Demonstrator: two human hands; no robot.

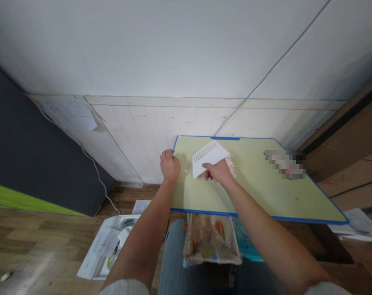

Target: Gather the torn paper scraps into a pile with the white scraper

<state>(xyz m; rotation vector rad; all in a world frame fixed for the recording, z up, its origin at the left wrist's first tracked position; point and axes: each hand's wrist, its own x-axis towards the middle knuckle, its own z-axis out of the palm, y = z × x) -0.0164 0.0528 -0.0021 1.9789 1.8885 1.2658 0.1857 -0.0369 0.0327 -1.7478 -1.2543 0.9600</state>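
My right hand (218, 172) pinches a flat white card (207, 159) with a row of slots along its far edge, thumb on top. The card is tilted above the table top (253, 192), which is pale yellow-green with a blue rim. Partly behind the card and my hand lies a heap of small white pieces (230, 165); I cannot make out what they are. At the table's left edge my left hand (170, 166) is closed, its fingers curled over the blue rim. A small pale scrap (186, 171) lies between my hands.
A blurred-out object (284, 164) lies on the table's right side. Below the front edge, a patterned bag (213, 239) hangs over my knees. On the floor at left stands a white box (95, 252) with cables. The wall (149, 135) is just behind the table.
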